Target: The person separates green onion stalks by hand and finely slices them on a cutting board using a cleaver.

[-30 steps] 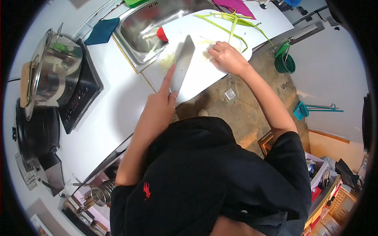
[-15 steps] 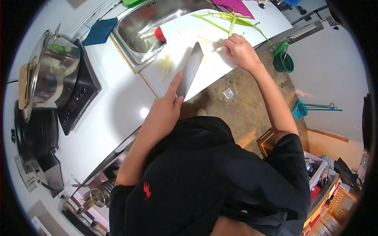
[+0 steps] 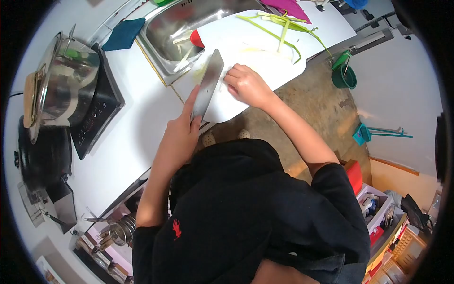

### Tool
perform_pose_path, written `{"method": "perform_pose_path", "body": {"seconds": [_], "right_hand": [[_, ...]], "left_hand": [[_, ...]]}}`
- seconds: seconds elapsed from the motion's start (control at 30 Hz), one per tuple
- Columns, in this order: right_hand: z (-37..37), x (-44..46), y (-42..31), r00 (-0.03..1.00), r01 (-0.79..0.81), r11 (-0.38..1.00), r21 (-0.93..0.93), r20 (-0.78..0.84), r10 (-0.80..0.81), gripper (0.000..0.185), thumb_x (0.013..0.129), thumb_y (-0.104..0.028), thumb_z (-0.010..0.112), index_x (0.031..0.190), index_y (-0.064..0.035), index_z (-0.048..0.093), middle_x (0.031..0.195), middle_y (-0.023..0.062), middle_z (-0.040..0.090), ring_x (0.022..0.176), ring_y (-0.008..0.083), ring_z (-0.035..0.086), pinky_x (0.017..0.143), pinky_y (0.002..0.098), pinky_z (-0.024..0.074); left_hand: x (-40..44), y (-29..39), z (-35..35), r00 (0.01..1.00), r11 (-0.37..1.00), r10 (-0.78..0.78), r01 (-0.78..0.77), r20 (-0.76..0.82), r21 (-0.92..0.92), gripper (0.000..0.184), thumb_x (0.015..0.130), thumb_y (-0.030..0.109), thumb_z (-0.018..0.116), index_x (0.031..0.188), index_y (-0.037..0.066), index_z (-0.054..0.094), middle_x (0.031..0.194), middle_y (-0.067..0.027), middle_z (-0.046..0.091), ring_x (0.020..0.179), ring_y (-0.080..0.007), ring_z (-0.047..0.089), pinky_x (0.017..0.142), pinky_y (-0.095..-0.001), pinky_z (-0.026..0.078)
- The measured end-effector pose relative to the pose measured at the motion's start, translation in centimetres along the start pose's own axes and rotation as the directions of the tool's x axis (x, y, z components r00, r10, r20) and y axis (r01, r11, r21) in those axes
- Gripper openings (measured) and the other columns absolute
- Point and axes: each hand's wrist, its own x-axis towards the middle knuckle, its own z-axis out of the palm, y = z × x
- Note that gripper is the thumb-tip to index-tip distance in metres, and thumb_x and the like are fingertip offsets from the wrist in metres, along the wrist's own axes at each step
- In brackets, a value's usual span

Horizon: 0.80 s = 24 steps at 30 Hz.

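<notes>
My left hand [image 3: 182,130] is wrapped round the handle of a broad knife [image 3: 208,83], its index finger stretched along the blade. The knife is over the left part of a white cutting board [image 3: 283,68]. To the right of the blade, my right hand [image 3: 248,85] is low at the board with its fingers curled together; what lies under them is too small to make out. Pale shredded pieces [image 3: 198,71] are partly hidden behind the blade. Long green stalks [image 3: 283,35] lie at the far right of the board, some hanging over its edge.
A metal sink [image 3: 165,40] with pale scraps is behind the board. A blue cloth [image 3: 124,34] lies left of it and a magenta cloth [image 3: 295,9] beyond the stalks. At left, a large pot [image 3: 71,87] stands by a black induction cooker [image 3: 97,111].
My right hand has moved left from near the green stalks to beside the knife. My left hand and the knife have shifted a little to the left.
</notes>
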Motion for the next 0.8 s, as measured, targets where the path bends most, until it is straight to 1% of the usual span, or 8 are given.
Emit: {"method": "perform_pose_path", "body": {"seconds": [0.13,0.23,0.33,0.43,0.53,0.63,0.73,0.8], "right_hand": [[-0.1,-0.8,-0.6,1.000,0.014,1.000,-0.001,0.020,-0.014,0.023,0.074,0.000,0.072,0.098,-0.0010,0.071,0.097,0.0097,0.068,0.099,0.0270,0.064,0.086,0.0375,0.0547],[0.5,-1.4,-1.2,1.000,0.012,0.997,0.072,-0.020,-0.010,0.025,0.076,0.001,0.072,0.101,0.0006,0.072,0.103,0.0104,0.070,0.105,0.0270,0.065,0.089,0.0363,0.0560],[0.9,-1.6,-1.6,0.995,-0.017,0.998,0.059,-0.094,0.023,0.021,0.077,0.002,0.071,0.099,0.0015,0.072,0.102,0.0104,0.070,0.104,0.0277,0.067,0.089,0.0364,0.0570],[1.1,-1.6,-1.2,0.995,-0.026,0.996,0.089,-0.099,0.035,0.022,0.079,-0.001,0.070,0.100,0.0011,0.073,0.102,0.0109,0.071,0.103,0.0273,0.065,0.089,0.0362,0.0567],[0.8,-1.4,-0.9,0.996,-0.057,0.990,0.130,-0.058,0.065,0.018,0.079,-0.001,0.070,0.097,0.0000,0.073,0.100,0.0097,0.071,0.100,0.0262,0.065,0.087,0.0359,0.0572],[0.7,-1.3,-0.7,0.997,-0.036,0.994,0.101,-0.059,0.042,0.016,0.079,-0.001,0.070,0.095,-0.0012,0.072,0.099,0.0081,0.071,0.098,0.0259,0.065,0.085,0.0355,0.0574],[1.0,-1.4,-0.5,0.996,-0.014,0.995,0.101,-0.090,0.023,0.015,0.079,-0.001,0.070,0.094,-0.0013,0.072,0.098,0.0081,0.070,0.096,0.0264,0.065,0.084,0.0357,0.0574],[0.7,-1.5,-0.6,0.997,-0.050,0.991,0.126,-0.053,0.057,0.015,0.079,0.001,0.070,0.094,-0.0005,0.072,0.098,0.0093,0.070,0.100,0.0274,0.066,0.086,0.0363,0.0572]], "left_hand": [[-0.3,1.1,-0.9,0.994,0.997,-0.074,0.073,0.082,0.016,0.069,0.102,0.013,0.054,0.162,0.031,0.023,0.093,-0.0313,0.067,0.091,-0.0478,0.069,0.083,-0.0490,0.049],[-0.3,0.3,-0.4,0.999,1.000,0.002,-0.002,0.044,-0.002,0.070,0.102,0.013,0.054,0.162,0.031,0.022,0.092,-0.0312,0.067,0.090,-0.0485,0.068,0.082,-0.0506,0.049],[-0.2,0.0,-0.1,0.996,0.996,0.084,-0.084,0.000,0.004,0.069,0.102,0.013,0.054,0.161,0.030,0.022,0.090,-0.0307,0.066,0.087,-0.0478,0.068,0.079,-0.0527,0.048],[-0.2,1.5,-0.3,0.998,0.998,0.061,-0.060,0.033,-0.020,0.069,0.102,0.012,0.053,0.161,0.030,0.023,0.087,-0.0308,0.066,0.085,-0.0486,0.067,0.075,-0.0550,0.046],[0.4,2.3,-0.2,0.997,0.993,0.050,-0.056,0.060,0.100,0.070,0.101,0.011,0.053,0.161,0.029,0.022,0.087,-0.0317,0.067,0.085,-0.0500,0.067,0.074,-0.0566,0.047],[0.5,2.4,0.2,0.997,0.988,0.025,-0.035,0.072,0.150,0.071,0.100,0.010,0.052,0.161,0.029,0.020,0.087,-0.0323,0.066,0.084,-0.0512,0.066,0.073,-0.0582,0.047],[-1.2,2.0,0.1,0.997,0.987,-0.006,-0.007,0.077,0.160,0.072,0.100,0.008,0.052,0.161,0.029,0.020,0.089,-0.0328,0.067,0.086,-0.0523,0.066,0.075,-0.0592,0.049],[-3.7,1.8,-0.4,0.992,0.986,-0.064,0.046,0.107,0.162,0.072,0.100,0.007,0.052,0.161,0.029,0.021,0.099,-0.0334,0.067,0.093,-0.0528,0.065,0.080,-0.0586,0.050]]}}
